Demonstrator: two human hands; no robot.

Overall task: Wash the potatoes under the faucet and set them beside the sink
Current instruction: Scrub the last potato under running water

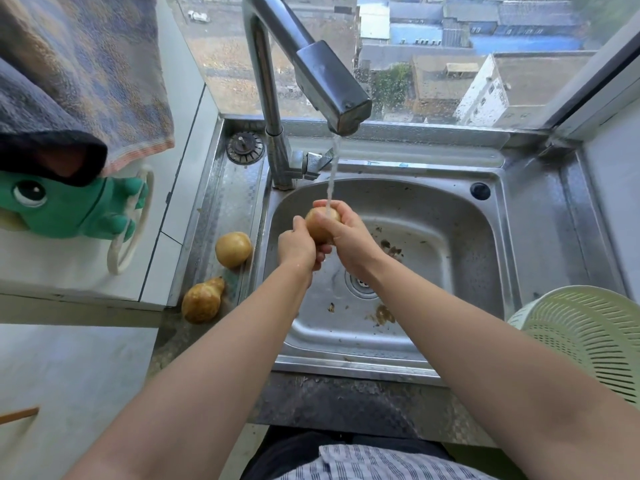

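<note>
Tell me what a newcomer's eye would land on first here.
First, the two hands meeting over the middle of the sink: left hand and right hand share a grip on a potato under the running water from the faucet. Next, two more potatoes on the steel ledge left of the basin, a round potato and a knobbly potato nearer the person.

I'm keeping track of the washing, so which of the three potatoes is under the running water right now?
The potato held between the left hand and right hand over the sink. The other two potatoes lie on the ledge left of the basin, untouched.
</note>
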